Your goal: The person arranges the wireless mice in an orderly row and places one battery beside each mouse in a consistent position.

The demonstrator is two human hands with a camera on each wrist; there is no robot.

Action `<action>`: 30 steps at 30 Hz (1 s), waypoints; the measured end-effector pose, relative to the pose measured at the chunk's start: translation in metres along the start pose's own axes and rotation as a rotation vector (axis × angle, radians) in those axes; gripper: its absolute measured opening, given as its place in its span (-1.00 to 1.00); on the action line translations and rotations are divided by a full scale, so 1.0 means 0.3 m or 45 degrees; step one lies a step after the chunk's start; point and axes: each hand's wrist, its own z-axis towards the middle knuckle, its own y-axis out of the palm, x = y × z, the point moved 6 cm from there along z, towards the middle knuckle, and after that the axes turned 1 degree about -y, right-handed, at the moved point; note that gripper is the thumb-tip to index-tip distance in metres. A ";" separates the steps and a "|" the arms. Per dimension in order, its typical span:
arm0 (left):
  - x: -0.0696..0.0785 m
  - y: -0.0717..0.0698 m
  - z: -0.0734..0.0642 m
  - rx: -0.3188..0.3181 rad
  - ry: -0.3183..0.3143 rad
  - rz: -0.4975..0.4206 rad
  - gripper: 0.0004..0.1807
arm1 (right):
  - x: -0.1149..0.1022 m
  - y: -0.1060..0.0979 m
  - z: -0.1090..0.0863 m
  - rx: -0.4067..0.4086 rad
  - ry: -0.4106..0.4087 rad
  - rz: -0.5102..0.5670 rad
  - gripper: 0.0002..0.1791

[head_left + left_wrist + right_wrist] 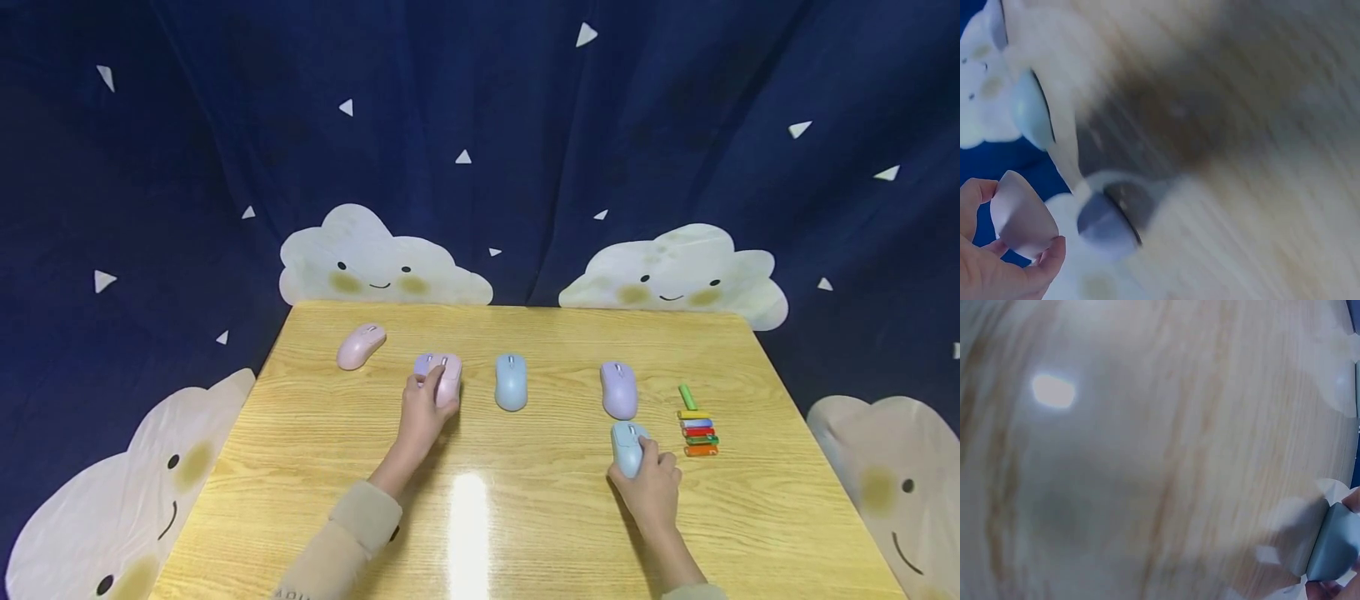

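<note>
My left hand (425, 408) grips a pale pink computer mouse (450, 383) by its sides, fingers curled round it. In the head view this mouse overlaps a purple mouse (422, 362); the left wrist view has the purple mouse (1107, 228) resting on the table, with the pink one (1022, 215) raised off the surface. With thumb and fingers, my right hand (651, 487) holds a light blue mouse (627, 447) at its sides. Just beyond it lies another purple mouse (618, 390). A second light blue mouse (512, 383) sits between the hands.
Another pink mouse (362, 347) lies tilted at the back left of the wooden table (547, 517). Right of the right hand, several coloured batteries (699, 432) lie in a stack of rows, a green one (687, 397) apart above them. A dark blue curtain (525, 167) hangs behind.
</note>
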 end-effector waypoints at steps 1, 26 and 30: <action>0.012 0.008 -0.010 -0.010 0.011 0.006 -0.36 | 0.000 0.001 0.000 0.000 0.000 0.000 -0.26; 0.192 0.192 -0.200 -0.265 0.139 0.063 -0.38 | -0.002 0.001 -0.002 -0.010 0.006 -0.017 -0.24; 0.201 0.211 -0.213 -0.259 0.147 0.090 -0.37 | -0.002 -0.001 -0.002 -0.008 0.004 -0.018 -0.24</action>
